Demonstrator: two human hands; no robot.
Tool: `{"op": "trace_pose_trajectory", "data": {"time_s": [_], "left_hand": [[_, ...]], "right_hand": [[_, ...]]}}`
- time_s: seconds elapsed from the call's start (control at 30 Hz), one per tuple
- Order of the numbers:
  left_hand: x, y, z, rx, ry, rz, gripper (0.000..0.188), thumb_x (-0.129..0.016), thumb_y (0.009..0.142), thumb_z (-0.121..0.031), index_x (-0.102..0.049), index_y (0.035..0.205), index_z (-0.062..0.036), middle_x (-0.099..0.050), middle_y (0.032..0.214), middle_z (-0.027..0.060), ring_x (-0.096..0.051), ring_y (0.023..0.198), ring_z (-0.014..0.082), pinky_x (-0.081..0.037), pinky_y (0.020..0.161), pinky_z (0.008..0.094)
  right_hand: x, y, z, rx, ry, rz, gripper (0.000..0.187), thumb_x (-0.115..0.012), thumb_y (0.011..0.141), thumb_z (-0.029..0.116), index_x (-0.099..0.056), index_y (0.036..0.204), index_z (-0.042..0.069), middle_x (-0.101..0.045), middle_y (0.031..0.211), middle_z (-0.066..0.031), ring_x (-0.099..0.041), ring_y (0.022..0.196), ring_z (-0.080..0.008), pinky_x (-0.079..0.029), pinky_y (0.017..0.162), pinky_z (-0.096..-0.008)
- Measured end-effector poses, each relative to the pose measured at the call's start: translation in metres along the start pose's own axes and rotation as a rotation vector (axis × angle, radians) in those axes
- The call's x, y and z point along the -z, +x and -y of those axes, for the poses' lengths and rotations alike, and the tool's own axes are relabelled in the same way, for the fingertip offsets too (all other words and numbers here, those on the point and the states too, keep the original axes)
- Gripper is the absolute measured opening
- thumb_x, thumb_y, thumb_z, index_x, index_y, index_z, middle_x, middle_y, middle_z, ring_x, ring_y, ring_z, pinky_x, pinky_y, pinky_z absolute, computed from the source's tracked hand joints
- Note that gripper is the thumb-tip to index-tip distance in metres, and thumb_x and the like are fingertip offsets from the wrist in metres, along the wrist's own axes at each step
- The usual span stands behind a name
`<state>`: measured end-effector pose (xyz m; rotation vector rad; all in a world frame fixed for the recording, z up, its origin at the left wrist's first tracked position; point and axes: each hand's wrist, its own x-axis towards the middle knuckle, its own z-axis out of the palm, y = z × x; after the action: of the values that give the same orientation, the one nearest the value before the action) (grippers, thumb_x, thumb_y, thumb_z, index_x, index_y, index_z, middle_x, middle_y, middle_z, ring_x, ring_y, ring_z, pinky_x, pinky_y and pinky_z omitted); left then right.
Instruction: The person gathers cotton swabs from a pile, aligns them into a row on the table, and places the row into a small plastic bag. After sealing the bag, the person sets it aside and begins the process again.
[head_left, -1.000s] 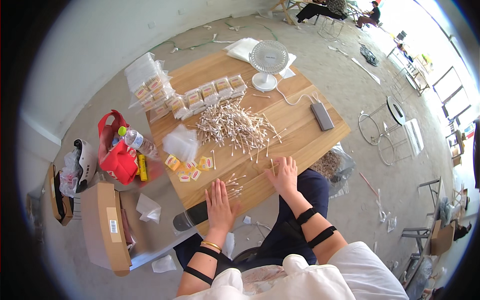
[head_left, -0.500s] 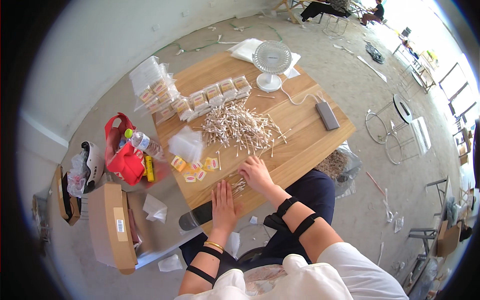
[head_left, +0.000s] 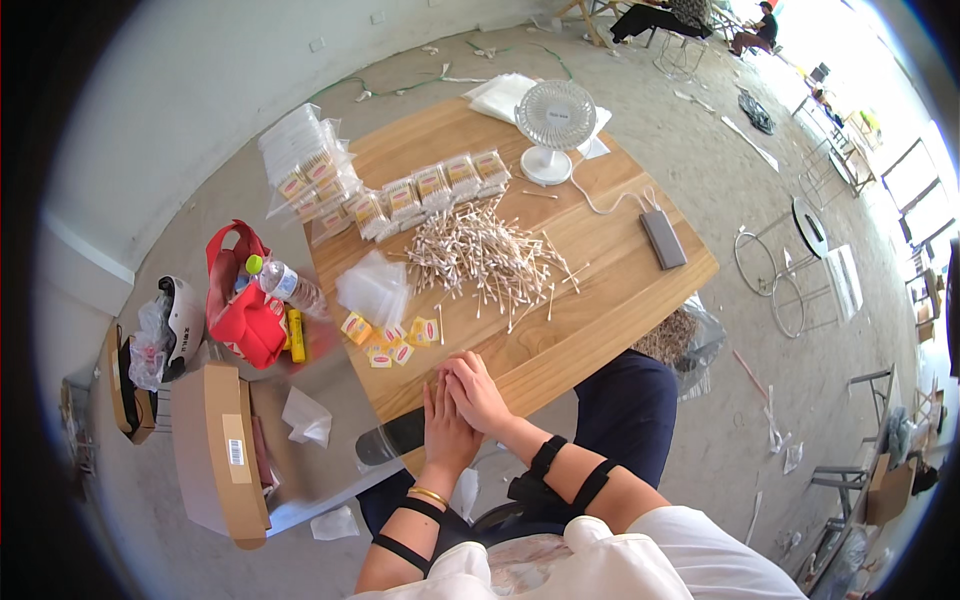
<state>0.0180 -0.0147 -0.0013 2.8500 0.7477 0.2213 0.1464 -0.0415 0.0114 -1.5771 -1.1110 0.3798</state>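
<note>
My left hand (head_left: 447,437) lies at the table's near edge with its fingers stretched out. Against its fingers presses my right hand (head_left: 477,393), its own fingers closed together and bent over. Whatever is between or under the two hands is hidden. Beyond them is a large loose heap of cotton swabs (head_left: 485,255), with a few stray ones around it. Small yellow-and-white printed cards (head_left: 424,331) lie just left of the hands, and a stack of clear plastic bags (head_left: 374,287) sits behind these. Packed bags of cotton swabs (head_left: 432,186) stand in a row behind the heap.
On the wooden table (head_left: 600,310) stand a white fan (head_left: 556,118) and a grey power bank (head_left: 662,239). To the left are a red bag (head_left: 248,320), a water bottle (head_left: 291,287) and a cardboard box (head_left: 215,450). A clear sack (head_left: 690,335) stands beside my right knee.
My right hand has moved left and nearer, meeting my left hand. The few swabs that lay between the hands no longer show. The view has shifted slightly.
</note>
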Motion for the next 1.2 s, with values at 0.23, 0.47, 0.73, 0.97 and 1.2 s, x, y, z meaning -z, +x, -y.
{"op": "trace_pose_trajectory", "data": {"time_s": [0.23,0.47,0.73,0.97,1.2], "left_hand": [[0.008,0.004,-0.006,0.039,-0.092,-0.017,0.084,-0.057,0.095,-0.043,-0.025,0.157,0.0036,-0.033,0.161,0.0207,-0.025,0.153,0.0359,-0.014,0.126,0.057],[0.006,0.003,-0.003,0.039,-0.083,-0.03,0.082,-0.059,0.094,-0.041,-0.029,0.157,0.0017,-0.035,0.16,0.0176,-0.029,0.151,0.0337,-0.015,0.125,0.0584],[0.007,0.001,-0.003,0.014,-0.107,-0.056,0.079,-0.059,0.093,-0.036,-0.03,0.156,0.0011,-0.037,0.158,0.0171,-0.031,0.15,0.0333,-0.015,0.124,0.0589],[0.008,0.002,-0.005,0.029,-0.129,-0.044,0.072,-0.057,0.095,-0.036,-0.035,0.155,-0.002,-0.038,0.159,0.0149,-0.03,0.151,0.0292,-0.014,0.125,0.0588],[0.012,0.0,-0.004,0.012,-0.134,-0.036,0.071,-0.058,0.094,-0.035,-0.037,0.155,-0.0061,-0.035,0.161,0.0157,-0.028,0.152,0.0306,-0.014,0.125,0.059]], "right_hand": [[0.062,0.051,-0.021,-0.165,-0.647,-0.159,0.047,-0.073,0.084,0.029,-0.057,0.12,0.003,-0.053,0.12,-0.0173,-0.049,0.115,-0.0356,-0.039,0.1,-0.0467],[0.052,0.093,-0.031,-0.332,-0.911,-0.125,0.063,-0.078,0.076,0.044,-0.057,0.117,0.001,-0.052,0.121,-0.0151,-0.047,0.117,-0.0336,-0.038,0.099,-0.0456],[0.056,0.072,-0.037,-0.351,-0.793,-0.176,0.042,-0.076,0.08,0.036,-0.063,0.108,0.007,-0.054,0.12,-0.0143,-0.05,0.116,-0.0331,-0.04,0.098,-0.0469],[0.055,0.084,-0.048,-0.321,-0.921,-0.206,0.042,-0.077,0.078,0.037,-0.063,0.106,0.008,-0.056,0.115,-0.0138,-0.049,0.117,-0.0336,-0.039,0.096,-0.0462],[0.073,0.044,-0.052,-0.193,-0.757,-0.101,0.02,-0.075,0.081,0.023,-0.068,0.096,0.011,-0.059,0.109,-0.0105,-0.053,0.11,-0.0327,-0.042,0.094,-0.0453]]}}
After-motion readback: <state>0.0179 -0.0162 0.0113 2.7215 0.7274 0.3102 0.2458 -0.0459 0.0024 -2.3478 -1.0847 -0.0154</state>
